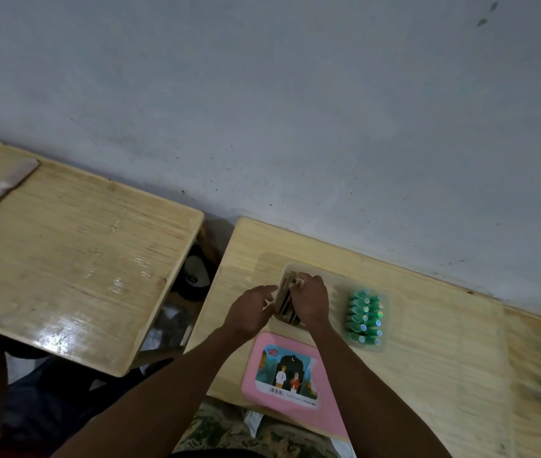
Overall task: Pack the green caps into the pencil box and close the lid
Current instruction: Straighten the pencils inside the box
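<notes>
The pencil box [292, 268] is a pale, open tray on the small wooden table [427, 342], with pencil-like sticks lying inside. My right hand [310, 302] is over the box, its fingers curled around the far ends of those sticks. My left hand [252, 312] rests against the box's left side with its fingers spread and nothing in it. The green caps [366, 317] stand packed in two rows in a clear holder just right of the box, apart from both hands. The pink lid [290, 375], which bears a picture label, lies flat at the table's near edge.
A second, larger wooden table [74, 269] stands to the left with a pink flat tool [1, 190] on its far corner. Dark objects sit in the gap between the tables [193, 279]. A grey wall [295, 110] runs behind both.
</notes>
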